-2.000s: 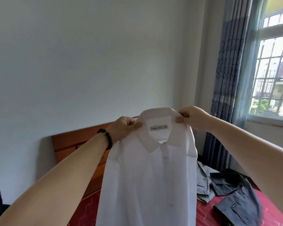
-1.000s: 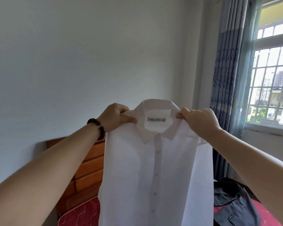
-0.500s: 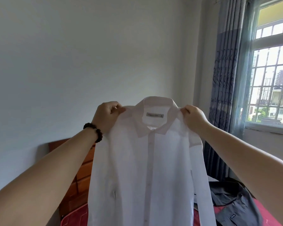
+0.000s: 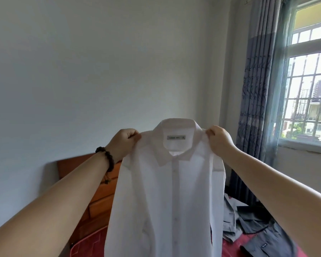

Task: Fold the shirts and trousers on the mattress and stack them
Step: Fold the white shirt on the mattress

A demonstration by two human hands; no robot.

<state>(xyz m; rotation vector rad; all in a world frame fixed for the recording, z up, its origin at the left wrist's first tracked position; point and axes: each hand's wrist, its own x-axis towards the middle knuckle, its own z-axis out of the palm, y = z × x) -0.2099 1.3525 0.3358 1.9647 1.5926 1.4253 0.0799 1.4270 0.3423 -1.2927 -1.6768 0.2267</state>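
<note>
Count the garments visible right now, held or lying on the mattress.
3 at least: a white shirt held up by both hands, a light grey garment and a dark grey shirt on the red mattress. The white shirt may hide more.

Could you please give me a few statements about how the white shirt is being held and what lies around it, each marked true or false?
1. Both hands pinch the white shirt at its shoulders, the left hand and the right hand on either side of the collar. True.
2. The white shirt lies flat on the mattress. False: it hangs in the air, held up in front of the wall.
3. A dark bead bracelet sits on the right wrist. False: it is on the left wrist.
4. Grey garments lie on the red mattress to the right. True.
5. The shirt's collar label faces the camera. True.
</note>
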